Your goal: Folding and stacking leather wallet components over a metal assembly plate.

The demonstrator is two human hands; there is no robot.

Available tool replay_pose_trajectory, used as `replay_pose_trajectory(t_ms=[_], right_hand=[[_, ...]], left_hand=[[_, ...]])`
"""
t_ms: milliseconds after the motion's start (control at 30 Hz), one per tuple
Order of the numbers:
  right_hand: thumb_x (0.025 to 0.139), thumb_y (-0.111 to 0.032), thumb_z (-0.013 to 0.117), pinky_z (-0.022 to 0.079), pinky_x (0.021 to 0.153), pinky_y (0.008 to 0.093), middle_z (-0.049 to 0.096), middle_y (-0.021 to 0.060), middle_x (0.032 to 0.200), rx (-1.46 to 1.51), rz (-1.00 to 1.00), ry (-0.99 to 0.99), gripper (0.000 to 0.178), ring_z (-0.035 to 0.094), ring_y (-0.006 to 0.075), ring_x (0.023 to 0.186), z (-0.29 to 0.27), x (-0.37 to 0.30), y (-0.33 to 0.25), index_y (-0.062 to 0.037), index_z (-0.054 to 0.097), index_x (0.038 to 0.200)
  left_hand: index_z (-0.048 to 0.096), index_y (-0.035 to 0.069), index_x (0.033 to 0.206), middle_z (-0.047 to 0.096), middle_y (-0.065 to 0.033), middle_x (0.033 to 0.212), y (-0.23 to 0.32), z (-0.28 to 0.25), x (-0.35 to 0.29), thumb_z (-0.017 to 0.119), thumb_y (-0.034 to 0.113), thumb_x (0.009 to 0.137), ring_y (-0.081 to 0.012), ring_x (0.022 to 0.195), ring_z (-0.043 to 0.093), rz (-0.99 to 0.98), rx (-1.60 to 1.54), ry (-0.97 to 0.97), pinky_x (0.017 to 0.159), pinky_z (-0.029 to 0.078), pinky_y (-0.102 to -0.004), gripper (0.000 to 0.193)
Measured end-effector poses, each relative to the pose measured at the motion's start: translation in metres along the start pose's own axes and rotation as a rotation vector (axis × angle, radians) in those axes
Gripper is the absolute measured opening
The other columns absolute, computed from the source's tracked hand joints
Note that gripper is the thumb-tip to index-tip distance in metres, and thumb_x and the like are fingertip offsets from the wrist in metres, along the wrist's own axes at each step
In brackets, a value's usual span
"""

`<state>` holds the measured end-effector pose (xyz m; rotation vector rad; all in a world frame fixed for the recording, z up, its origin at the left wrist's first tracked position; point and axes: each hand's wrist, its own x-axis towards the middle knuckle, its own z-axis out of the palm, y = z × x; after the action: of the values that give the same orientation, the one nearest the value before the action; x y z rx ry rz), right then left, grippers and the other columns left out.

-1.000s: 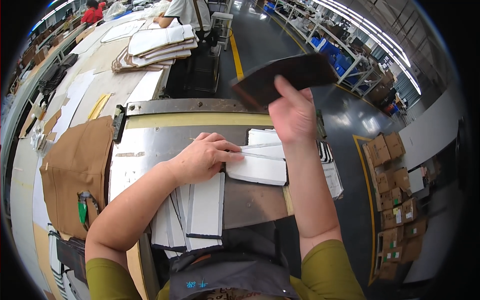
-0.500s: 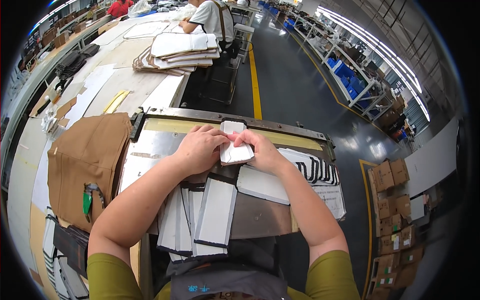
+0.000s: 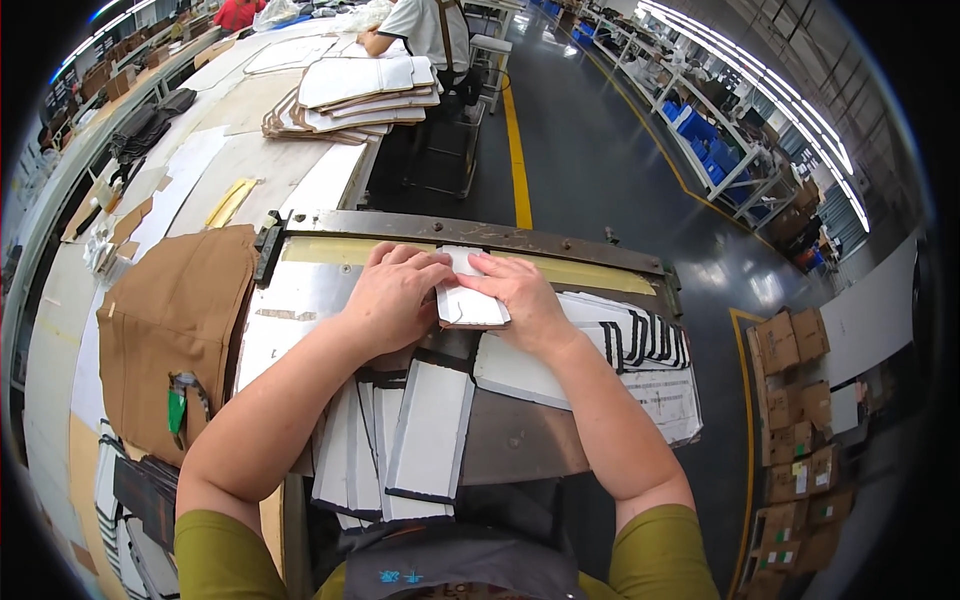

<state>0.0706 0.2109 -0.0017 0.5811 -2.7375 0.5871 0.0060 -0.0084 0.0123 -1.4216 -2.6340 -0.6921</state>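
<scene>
A small white panel with dark-edged ends (image 3: 472,310) lies on the metal work plate (image 3: 520,440), between my hands. My left hand (image 3: 398,295) grips its left side, fingers bent and their tips on its upper face. From the other side my right hand (image 3: 522,297) holds it, with fingers laid across the top; part of the panel is hidden under them. Just below lie more white panels with grey and black borders: a long one (image 3: 430,430) on an overlapping pile, and another (image 3: 525,372) under my right forearm.
Black-edged white pieces (image 3: 640,335) lie stacked at the plate's right. A metal bar (image 3: 480,232) runs along its far edge. Brown fabric (image 3: 170,330) covers the table on the left. Farther off are stacked white-topped panels (image 3: 365,90), a seated person (image 3: 425,35) and cardboard boxes (image 3: 800,430).
My right fingers were bent in a pinch over the panel; now they lie straighter across it. The left hand stays nearly in place, while the whole view has shifted slightly.
</scene>
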Motion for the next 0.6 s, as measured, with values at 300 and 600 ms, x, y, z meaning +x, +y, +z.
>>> replay_pose_trajectory(t_ms=[300,600], right_hand=[[0.077,-0.011,0.077,0.039,0.109,0.0424,0.063,0.014,0.131,-0.017,0.006,0.059,0.043,0.055,0.0298,0.125,0.001,0.001,-0.003,-0.0144,0.072,0.119],[0.07,-0.012,0.082,0.043,0.104,0.0412,0.064,0.0116,0.123,-0.021,0.008,0.077,0.044,0.057,0.0297,0.118,0.0,-0.001,-0.003,-0.0154,0.074,0.113]], left_hand=[[0.067,0.011,0.12,0.063,-0.0054,0.129,-0.007,0.008,0.0,0.072,0.009,0.077,-0.0267,0.125,0.052,0.041,0.033,0.098,0.111,0.033,-0.0438,0.043],[0.066,0.01,0.12,0.057,-0.0098,0.13,0.0,0.002,-0.001,0.073,0.004,0.074,-0.0285,0.128,0.049,0.002,0.051,0.039,0.111,0.034,-0.0437,0.047]])
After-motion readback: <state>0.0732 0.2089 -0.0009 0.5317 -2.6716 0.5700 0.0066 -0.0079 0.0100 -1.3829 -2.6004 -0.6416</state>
